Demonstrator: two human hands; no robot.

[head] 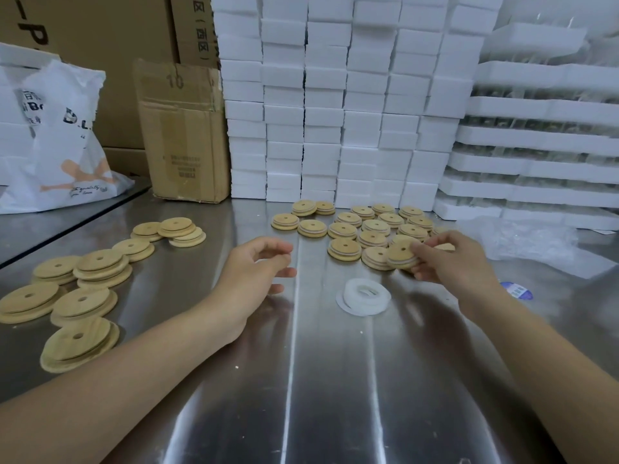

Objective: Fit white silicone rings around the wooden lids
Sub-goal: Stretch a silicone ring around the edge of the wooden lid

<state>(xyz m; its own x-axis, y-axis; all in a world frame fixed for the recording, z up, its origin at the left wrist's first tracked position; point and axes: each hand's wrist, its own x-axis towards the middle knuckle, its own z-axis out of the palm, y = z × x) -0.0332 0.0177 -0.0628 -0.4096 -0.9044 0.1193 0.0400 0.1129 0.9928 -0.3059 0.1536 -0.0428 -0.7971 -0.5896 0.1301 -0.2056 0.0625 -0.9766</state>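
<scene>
The right hand [452, 262] gripped a round, pale wooden lid [402, 255] at the edge of the ringed lids [371, 226], probably setting it down finished. The left hand [258, 266] hovered half-curled; I couldn't tell whether it pinched anything. The stacked white silicone rings [363, 296] lay between the two hands, handy for either.

Right hand [449, 259]: we see it pinching one wooden lid [402, 254].
Left hand [254, 266]: fingers curled above the steel table [301, 380]; we cannot tell whether it holds anything.
Silicone rings [363, 296]: a white stack between the hands.
Bare lids [83, 296]: heaped at left.
Ringed lids [371, 226]: we find them before the foam boxes [335, 95].
</scene>
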